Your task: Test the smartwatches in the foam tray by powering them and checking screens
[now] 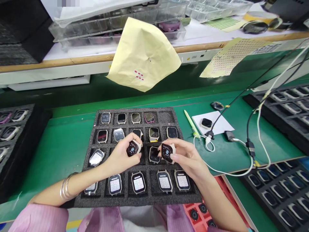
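Observation:
My left hand grips a smartwatch body without a strap, its dark screen lit with a blue symbol. A similar smartwatch body sits between the thumb and fingers of my right hand, screen facing up. Both hands are above a dark foam tray whose compartments hold many watch bodies. Along the tray's near row, watches such as this one show white lit screens. Farther back, the screens are mostly dark, and one watch has a purple case. My hands hide some of the middle compartments.
Right of the tray are a light green pen, white paper with a watch body, and cables. More watch trays stand left and right. Yellow paper hangs from the shelf edge. A red tray is below.

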Demonstrator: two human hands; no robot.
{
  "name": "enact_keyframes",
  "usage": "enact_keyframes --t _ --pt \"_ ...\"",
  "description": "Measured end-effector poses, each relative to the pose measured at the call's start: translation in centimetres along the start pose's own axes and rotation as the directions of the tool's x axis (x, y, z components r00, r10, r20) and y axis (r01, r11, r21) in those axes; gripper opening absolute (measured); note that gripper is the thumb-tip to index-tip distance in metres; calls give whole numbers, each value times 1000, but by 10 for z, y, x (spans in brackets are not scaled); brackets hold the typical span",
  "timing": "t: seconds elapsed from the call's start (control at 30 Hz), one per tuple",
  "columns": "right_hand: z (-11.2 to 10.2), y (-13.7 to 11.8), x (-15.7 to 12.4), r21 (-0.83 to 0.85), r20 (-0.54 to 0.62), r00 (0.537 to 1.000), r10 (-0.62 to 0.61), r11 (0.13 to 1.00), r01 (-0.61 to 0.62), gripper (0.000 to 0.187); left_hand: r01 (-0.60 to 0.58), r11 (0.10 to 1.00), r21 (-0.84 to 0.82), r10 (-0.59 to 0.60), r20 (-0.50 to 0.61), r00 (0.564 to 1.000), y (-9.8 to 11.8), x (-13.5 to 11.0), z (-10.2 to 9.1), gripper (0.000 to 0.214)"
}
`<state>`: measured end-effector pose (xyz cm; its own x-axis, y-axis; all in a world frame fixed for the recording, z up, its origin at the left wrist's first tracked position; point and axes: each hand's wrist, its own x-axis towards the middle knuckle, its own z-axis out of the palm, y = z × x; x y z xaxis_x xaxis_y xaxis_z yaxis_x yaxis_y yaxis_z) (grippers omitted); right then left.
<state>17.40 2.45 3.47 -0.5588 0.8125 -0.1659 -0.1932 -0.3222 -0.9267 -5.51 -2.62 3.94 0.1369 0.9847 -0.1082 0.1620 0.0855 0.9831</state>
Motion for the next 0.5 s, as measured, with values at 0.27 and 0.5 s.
enact_keyframes --t 0.27,0.5 --pt "4 0 0 38 94 988 123 991 -127 41 182 956 -229 -163 97 982 0 2 6 23" --pt "5 9 -2 30 30 994 107 994 -107 45 353 765 -538 -296 192 936 -2 -2 9 29"
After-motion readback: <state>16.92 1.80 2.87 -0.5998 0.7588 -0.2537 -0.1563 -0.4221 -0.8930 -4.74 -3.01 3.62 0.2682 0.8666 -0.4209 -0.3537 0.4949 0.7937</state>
